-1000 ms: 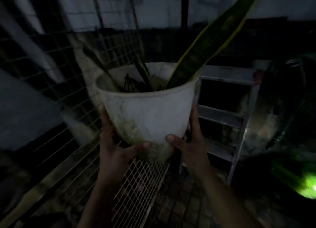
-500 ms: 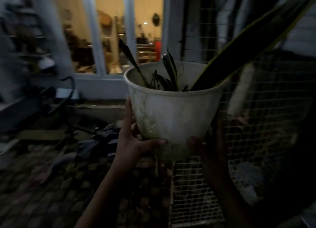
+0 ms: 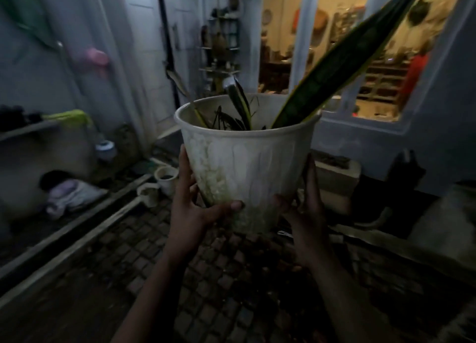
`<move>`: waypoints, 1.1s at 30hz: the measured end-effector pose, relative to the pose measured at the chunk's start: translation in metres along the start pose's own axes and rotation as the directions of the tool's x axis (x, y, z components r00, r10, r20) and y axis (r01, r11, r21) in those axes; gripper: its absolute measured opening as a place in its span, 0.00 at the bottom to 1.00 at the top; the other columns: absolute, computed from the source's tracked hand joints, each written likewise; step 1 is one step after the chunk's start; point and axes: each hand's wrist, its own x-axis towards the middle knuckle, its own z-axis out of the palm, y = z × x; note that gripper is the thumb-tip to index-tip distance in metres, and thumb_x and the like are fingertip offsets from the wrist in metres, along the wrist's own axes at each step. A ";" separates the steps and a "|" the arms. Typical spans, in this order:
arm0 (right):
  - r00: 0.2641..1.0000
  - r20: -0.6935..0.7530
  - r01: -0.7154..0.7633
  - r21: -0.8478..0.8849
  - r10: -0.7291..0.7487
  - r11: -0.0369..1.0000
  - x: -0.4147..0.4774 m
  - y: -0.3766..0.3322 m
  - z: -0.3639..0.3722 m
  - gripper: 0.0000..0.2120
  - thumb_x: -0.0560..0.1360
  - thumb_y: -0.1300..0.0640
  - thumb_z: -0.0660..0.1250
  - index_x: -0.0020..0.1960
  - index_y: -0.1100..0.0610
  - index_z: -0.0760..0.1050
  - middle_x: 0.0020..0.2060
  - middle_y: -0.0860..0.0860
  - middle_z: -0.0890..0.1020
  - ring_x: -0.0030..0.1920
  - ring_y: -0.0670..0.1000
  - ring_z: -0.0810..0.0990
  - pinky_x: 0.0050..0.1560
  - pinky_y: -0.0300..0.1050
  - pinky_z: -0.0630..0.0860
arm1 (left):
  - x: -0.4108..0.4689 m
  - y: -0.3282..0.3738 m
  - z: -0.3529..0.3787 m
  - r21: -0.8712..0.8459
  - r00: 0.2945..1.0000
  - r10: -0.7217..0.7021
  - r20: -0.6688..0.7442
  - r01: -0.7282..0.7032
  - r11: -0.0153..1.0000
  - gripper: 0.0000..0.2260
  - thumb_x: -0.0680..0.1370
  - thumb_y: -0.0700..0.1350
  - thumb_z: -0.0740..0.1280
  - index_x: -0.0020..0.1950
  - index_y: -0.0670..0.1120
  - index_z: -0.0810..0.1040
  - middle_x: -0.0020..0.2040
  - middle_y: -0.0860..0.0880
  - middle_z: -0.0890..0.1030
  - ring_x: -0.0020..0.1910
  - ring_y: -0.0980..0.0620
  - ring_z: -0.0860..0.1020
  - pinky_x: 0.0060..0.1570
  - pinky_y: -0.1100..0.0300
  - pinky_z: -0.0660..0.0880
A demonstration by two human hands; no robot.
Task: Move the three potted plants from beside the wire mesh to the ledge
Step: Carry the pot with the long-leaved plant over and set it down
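I hold a stained white plastic pot [image 3: 247,167] in mid-air at chest height, in the middle of the view. A long dark green leaf with a yellow edge [image 3: 342,59] rises from it toward the upper right, with shorter leaves beside it. My left hand [image 3: 192,206] grips the pot's lower left side, thumb across the front. My right hand [image 3: 307,208] cups its lower right side. The pot's base is hidden behind my hands. The wire mesh is out of view.
Dark brick paving [image 3: 231,278] lies below. Two small white pots [image 3: 166,179] sit on the ground at left beside long wooden planks [image 3: 77,226]. A shelf [image 3: 28,130] runs along the left wall. A lit window [image 3: 342,46] is behind, with a low concrete block [image 3: 334,172] under it.
The view has swung left, away from the wire mesh and toward the lit window and the left wall. The pot stays held in both hands, centred in front of me.
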 end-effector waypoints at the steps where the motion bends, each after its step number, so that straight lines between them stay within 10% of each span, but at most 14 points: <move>1: 0.999 0.031 -0.015 0.014 0.015 1.000 0.013 0.010 0.014 0.48 0.64 0.37 0.79 0.76 0.30 0.55 0.73 0.29 0.66 0.73 0.40 0.69 0.62 0.42 0.77 | 0.009 -0.006 -0.013 -0.003 0.999 -0.010 -0.034 0.010 1.000 0.60 0.55 0.52 0.88 0.78 0.72 0.56 0.74 0.54 0.74 0.69 0.52 0.78 0.58 0.42 0.82; 8: 0.946 0.318 -0.097 0.121 0.054 0.988 0.114 0.100 0.093 0.44 0.70 0.54 0.79 0.76 0.33 0.59 0.71 0.31 0.71 0.70 0.39 0.74 0.60 0.43 0.80 | 0.074 -0.065 -0.080 0.040 0.964 -0.028 -0.265 0.040 0.998 0.60 0.55 0.54 0.87 0.79 0.72 0.56 0.72 0.63 0.75 0.68 0.57 0.78 0.54 0.58 0.82; 14: 0.864 0.500 -0.170 0.179 0.059 0.969 0.213 0.183 0.142 0.47 0.68 0.54 0.81 0.78 0.36 0.59 0.76 0.43 0.68 0.74 0.49 0.72 0.66 0.62 0.76 | 0.145 -0.115 -0.104 0.179 0.891 0.033 -0.453 0.054 0.982 0.60 0.56 0.51 0.87 0.78 0.73 0.56 0.72 0.53 0.75 0.69 0.49 0.78 0.59 0.41 0.82; 22: 0.666 0.742 -0.354 0.222 0.078 0.908 0.318 0.255 0.235 0.47 0.69 0.64 0.78 0.78 0.40 0.59 0.75 0.47 0.70 0.72 0.52 0.73 0.66 0.62 0.77 | 0.216 -0.166 -0.149 0.217 0.714 0.064 -0.697 0.125 0.968 0.64 0.55 0.43 0.86 0.80 0.69 0.54 0.60 0.70 0.79 0.62 0.64 0.80 0.49 0.61 0.83; 33: 0.569 0.802 -0.527 0.186 0.182 0.830 0.385 0.366 0.412 0.48 0.62 0.64 0.81 0.76 0.44 0.65 0.70 0.51 0.75 0.67 0.54 0.78 0.55 0.51 0.82 | 0.306 -0.236 -0.308 0.214 0.621 0.050 -0.782 0.191 0.958 0.61 0.52 0.53 0.88 0.77 0.74 0.58 0.65 0.72 0.77 0.67 0.59 0.78 0.54 0.52 0.83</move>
